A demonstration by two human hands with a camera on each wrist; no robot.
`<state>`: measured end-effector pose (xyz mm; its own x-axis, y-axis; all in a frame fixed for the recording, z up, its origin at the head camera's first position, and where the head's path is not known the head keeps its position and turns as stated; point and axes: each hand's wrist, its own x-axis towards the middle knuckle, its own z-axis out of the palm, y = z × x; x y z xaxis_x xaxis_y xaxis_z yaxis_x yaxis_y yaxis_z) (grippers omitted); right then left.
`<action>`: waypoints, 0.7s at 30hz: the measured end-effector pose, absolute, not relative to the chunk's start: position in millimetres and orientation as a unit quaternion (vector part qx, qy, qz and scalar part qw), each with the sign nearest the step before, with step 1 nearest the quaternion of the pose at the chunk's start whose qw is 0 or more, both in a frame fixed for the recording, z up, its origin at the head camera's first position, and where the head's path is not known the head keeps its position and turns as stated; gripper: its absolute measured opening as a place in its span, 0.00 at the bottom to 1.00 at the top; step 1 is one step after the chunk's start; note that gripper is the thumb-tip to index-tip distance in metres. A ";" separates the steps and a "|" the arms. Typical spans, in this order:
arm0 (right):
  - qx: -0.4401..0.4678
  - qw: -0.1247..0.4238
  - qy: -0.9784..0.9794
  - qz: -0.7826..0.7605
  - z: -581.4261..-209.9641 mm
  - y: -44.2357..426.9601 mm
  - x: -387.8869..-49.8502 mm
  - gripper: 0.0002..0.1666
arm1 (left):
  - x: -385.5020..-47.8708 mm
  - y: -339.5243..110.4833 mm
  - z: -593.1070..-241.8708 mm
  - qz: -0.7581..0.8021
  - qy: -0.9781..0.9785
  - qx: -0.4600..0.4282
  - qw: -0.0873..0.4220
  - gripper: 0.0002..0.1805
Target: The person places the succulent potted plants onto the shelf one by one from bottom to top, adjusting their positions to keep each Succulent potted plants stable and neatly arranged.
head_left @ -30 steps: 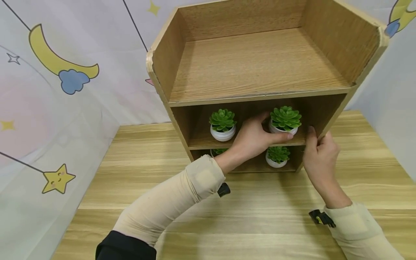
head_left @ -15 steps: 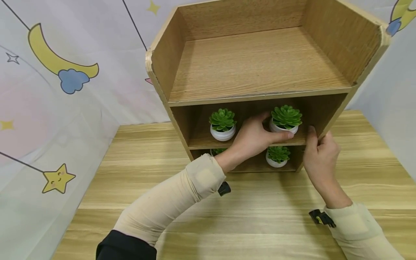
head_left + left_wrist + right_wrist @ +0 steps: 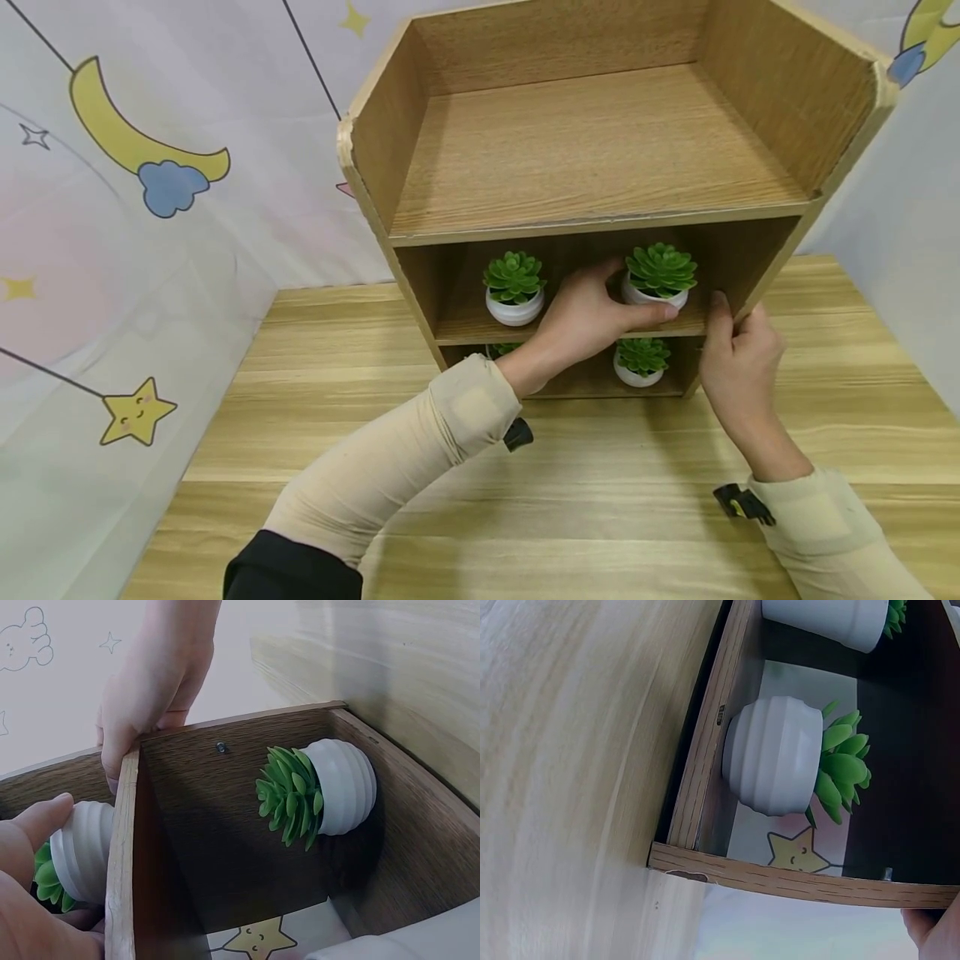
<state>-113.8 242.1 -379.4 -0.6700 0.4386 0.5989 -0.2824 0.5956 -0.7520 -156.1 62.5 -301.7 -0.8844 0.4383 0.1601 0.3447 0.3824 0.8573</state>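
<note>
A potted succulent (image 3: pixel 660 271) with a white ribbed pot stands on the right side of the wooden shelf unit's (image 3: pixel 600 154) middle level. My left hand (image 3: pixel 587 321) holds its pot, the thumb across the front and the fingers behind, mostly hidden. In the left wrist view, that thumb lies against the white pot (image 3: pixel 84 847). My right hand (image 3: pixel 742 367) grips the front edge of the unit's right side panel, its thumb on the inner face. In the left wrist view, the right hand (image 3: pixel 154 690) bends over this panel where the shelf board meets it.
Another potted succulent (image 3: pixel 513 287) sits on the middle level's left. Below stand a right-hand succulent (image 3: pixel 641 361) and a left-hand one (image 3: pixel 502 350), partly hidden by my left wrist. The unit stands on a wood-grain table (image 3: pixel 600 517) before a printed cloth backdrop (image 3: pixel 285 200).
The potted succulent in my left hand has shifted very slightly to the right. Both hands otherwise keep their places, and the shelf unit stays put.
</note>
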 end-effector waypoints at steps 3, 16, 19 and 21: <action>-0.050 0.402 -0.798 0.447 -379.6 242.2 -113.8 0.21 | -156.3 62.6 -301.6 0.504 0.830 0.237 0.046 0.34; -0.057 0.396 -0.797 0.451 -377.7 241.9 -114.8 0.21 | -156.5 61.7 -300.1 0.499 0.834 0.227 0.057 0.35; -0.059 0.386 -0.801 0.453 -375.8 242.5 -114.2 0.21 | -156.8 62.3 -299.8 0.497 0.836 0.226 0.053 0.34; -0.061 0.380 -0.805 0.451 -374.3 243.4 -113.0 0.20 | -156.8 62.8 -300.3 0.498 0.835 0.228 0.052 0.33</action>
